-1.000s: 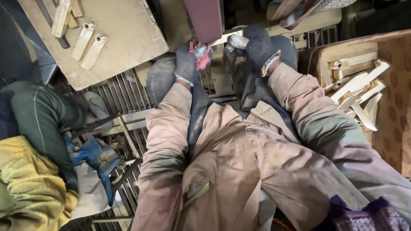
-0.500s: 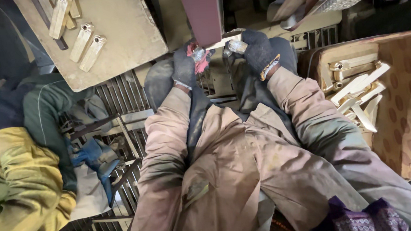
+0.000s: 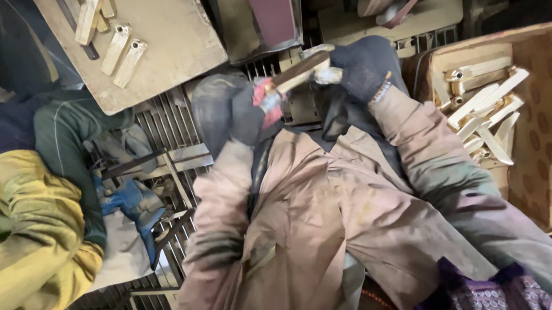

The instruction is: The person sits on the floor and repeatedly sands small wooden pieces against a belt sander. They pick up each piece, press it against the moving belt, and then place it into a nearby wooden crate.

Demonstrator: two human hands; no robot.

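Both gloved hands, left (image 3: pixel 248 112) and right (image 3: pixel 363 68), gripped the pale brass-coloured metal bar (image 3: pixel 300 72); it had tilted away from the dark red sanding belt (image 3: pixel 275 13).
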